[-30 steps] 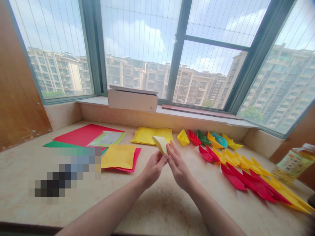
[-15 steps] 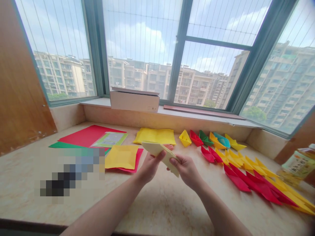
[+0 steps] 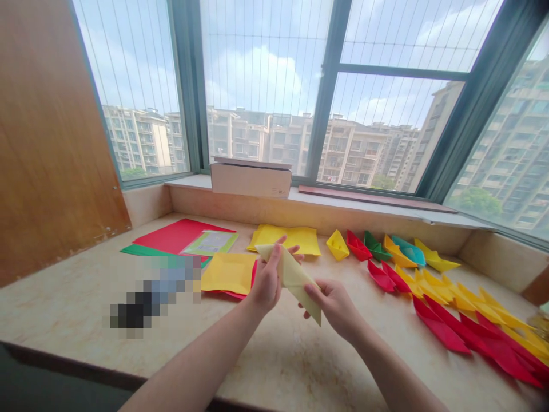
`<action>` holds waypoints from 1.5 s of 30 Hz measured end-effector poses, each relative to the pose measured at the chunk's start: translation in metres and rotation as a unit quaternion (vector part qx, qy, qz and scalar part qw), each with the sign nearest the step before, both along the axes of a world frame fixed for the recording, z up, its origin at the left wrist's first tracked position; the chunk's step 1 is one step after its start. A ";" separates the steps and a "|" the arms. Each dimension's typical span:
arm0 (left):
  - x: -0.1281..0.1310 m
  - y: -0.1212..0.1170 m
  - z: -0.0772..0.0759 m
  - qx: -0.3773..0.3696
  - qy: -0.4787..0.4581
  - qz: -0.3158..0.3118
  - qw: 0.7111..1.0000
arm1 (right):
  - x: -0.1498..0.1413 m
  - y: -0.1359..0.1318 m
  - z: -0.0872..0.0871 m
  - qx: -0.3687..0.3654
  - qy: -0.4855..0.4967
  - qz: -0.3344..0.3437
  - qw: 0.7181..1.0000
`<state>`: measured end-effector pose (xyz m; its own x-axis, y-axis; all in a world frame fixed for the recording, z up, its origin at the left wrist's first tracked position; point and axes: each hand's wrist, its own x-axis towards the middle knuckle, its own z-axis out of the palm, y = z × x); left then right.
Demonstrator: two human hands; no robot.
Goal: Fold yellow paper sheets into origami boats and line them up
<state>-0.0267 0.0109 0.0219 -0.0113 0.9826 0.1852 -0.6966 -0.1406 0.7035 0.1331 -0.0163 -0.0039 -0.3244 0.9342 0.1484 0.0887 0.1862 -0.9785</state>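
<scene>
A pale yellow folded paper (image 3: 292, 274) is held up above the counter, slanting down from upper left to lower right, with a pointed lower end. My left hand (image 3: 270, 274) grips its upper left part, thumb on the near face and fingertips showing behind. At the lower right end, my right hand (image 3: 332, 300) pinches the paper between thumb and fingers. Just left of my left hand lies a stack of yellow-orange paper (image 3: 229, 274) with red sheets beneath. Behind my hands is a bright yellow paper sheet (image 3: 300, 237) with a crease down it.
Folded paper boats stand at the right, including red boats (image 3: 441, 326), yellow boats (image 3: 441, 283) and a green boat (image 3: 376, 246). Red sheets (image 3: 175, 236) and a clear packet (image 3: 212, 242) lie at the left, near a pixelated dark object (image 3: 137, 309). A white box (image 3: 251, 178) sits on the sill.
The folded paper has turned to show its face as a longer, pointed shape. My right hand has moved slightly down and right along it. The view has swung left.
</scene>
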 end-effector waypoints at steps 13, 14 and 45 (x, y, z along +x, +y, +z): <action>-0.006 0.014 -0.001 0.006 -0.026 0.076 0.997 | -0.004 -0.003 0.000 0.027 -0.021 -0.061 0.998; -0.007 0.016 0.000 0.005 -0.031 0.084 0.996 | -0.004 -0.002 0.000 0.028 -0.021 -0.050 0.998; 0.009 -0.002 -0.019 0.095 0.128 -0.168 0.973 | -0.003 0.004 0.000 -0.105 0.061 -0.053 0.991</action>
<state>-0.0177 0.0091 0.0027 0.3742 0.8711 0.3181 -0.5312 -0.0798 0.8435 0.1296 -0.0121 -0.0034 -0.2149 0.9764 -0.0207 -0.0236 -0.0263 -0.9994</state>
